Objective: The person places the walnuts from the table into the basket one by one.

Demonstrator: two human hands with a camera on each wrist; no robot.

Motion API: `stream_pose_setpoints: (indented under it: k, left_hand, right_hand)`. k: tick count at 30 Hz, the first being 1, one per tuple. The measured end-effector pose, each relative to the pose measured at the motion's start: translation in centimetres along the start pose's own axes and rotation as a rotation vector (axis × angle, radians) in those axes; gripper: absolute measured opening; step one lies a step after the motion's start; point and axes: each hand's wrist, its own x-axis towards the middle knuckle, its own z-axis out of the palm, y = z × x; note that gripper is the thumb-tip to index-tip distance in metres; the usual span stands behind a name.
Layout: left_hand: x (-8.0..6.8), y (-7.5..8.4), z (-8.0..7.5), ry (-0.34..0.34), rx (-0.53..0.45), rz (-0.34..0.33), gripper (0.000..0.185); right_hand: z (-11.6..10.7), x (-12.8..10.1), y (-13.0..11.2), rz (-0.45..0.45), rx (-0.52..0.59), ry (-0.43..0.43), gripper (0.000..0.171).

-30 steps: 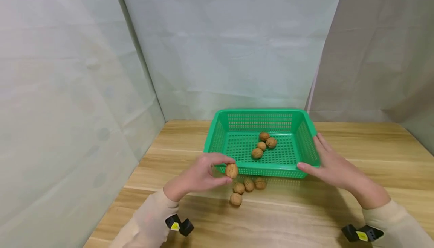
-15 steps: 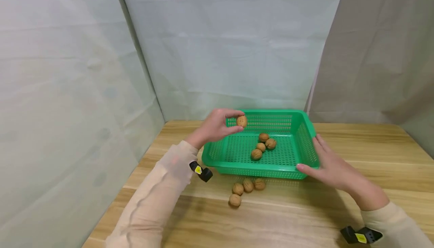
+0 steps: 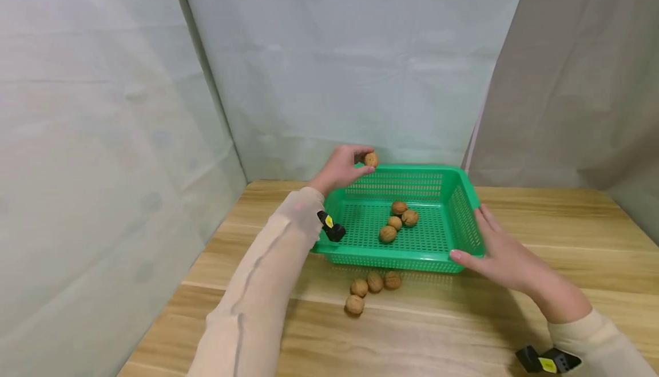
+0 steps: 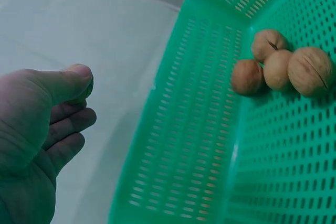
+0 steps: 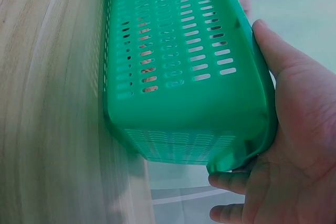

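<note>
Between the thumb and fingers of my left hand [image 3: 344, 167] a walnut [image 3: 370, 160] is pinched, high at the back rim of the green plastic basket [image 3: 396, 257]. In the left wrist view my thumb hides most of this walnut [image 4: 87, 88]. Several walnuts [image 3: 409, 218] lie together on the basket's perforated floor. My right hand [image 3: 507, 257] grips the basket's front right corner, thumb on the front rim and fingers along the right side. From the right wrist view, the fingertips [image 5: 229, 182] show past the basket's end [image 5: 184, 114].
In front of the basket, several walnuts [image 3: 374, 281] lie in a bent row on the wooden table [image 3: 422, 331]. Pale cloth [image 3: 360, 68] hangs close behind the basket, and another pale sheet [image 3: 103, 165] stands along the left side.
My left hand has carried its walnut up and away from the table in front of the basket, over to the back rim. The right hand and basket stay nearly in place.
</note>
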Motion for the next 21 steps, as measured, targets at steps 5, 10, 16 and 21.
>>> stream_pose_setpoints:
  k: [5, 10, 16, 21]
  left_hand:
    - [0.1, -1.9, 1.5, -0.042, 0.018, -0.048, 0.050]
    - [-0.1, -2.3, 2.6, -0.148, 0.069, -0.034, 0.051]
    - [-0.4, -2.3, 3.3, -0.273, 0.102, -0.040, 0.053]
    - [-0.6, -2.6, 3.8, -0.341, 0.115, -0.055, 0.053]
  right_hand:
    - [0.1, -0.2, -0.2, -0.009, 0.003, 0.004, 0.108]
    - [0.0, -0.3, -0.1, -0.004, -0.012, 0.002, 0.108]
    - [0.0, -0.3, 0.0, -0.008, -0.004, 0.000, 0.108]
    - [0.0, -0.3, 0.0, -0.010, 0.000, 0.003, 0.108]
